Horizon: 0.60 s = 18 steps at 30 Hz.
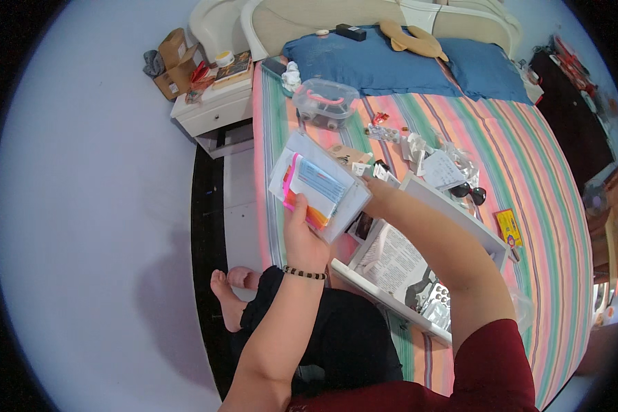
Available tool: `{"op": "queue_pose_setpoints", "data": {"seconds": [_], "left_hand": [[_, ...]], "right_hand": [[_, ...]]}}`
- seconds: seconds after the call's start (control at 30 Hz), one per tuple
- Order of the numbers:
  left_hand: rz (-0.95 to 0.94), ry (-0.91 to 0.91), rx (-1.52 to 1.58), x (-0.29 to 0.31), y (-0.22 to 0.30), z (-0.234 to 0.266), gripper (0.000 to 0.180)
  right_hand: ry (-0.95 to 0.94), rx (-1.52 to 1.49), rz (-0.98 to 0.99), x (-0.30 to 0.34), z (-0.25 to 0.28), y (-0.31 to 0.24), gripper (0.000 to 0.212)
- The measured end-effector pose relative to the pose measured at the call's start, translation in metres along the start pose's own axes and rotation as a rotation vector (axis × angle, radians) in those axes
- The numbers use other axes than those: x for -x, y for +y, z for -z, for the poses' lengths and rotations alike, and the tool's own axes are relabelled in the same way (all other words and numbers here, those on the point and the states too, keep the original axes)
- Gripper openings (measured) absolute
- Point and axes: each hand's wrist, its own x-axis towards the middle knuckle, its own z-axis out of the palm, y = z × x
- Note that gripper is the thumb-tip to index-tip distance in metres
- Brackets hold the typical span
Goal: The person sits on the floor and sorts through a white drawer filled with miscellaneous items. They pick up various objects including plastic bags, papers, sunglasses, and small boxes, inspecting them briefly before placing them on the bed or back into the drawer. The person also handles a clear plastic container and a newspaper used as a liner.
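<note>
My left hand is closed on a flat white, clear-edged sleeve with a small pink-and-orange packet on top; the thumb presses on the packet. My right hand reaches behind the sleeve's right corner, and its fingers are hidden, so what it touches cannot be made out. Below my right forearm a white drawer rests on the bed, lined with a printed newspaper sheet. Silver blister packs lie at its near end. Dark and pale small items sit at the drawer's far end, partly covered.
Across the striped bed lie sunglasses, a yellow box, crumpled plastic and paper. A clear lidded bin stands near blue pillows. At the left is a white nightstand with cardboard boxes.
</note>
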Motion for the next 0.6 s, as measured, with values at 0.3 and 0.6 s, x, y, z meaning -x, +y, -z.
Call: {"op": "queue_pose_setpoints", "data": {"seconds": [0.3, 0.6], "left_hand": [[-0.009, 0.065, -0.014, 0.0, 0.003, 0.017, 0.036], [-0.031, 0.049, -0.021, 0.013, 0.014, 0.008, 0.037]], "right_hand": [[-0.175, 0.002, 0.083, -0.01, 0.0, -0.02, 0.018], [0.188, -0.103, -0.016, 0.026, 0.037, -0.003, 0.018]]}}
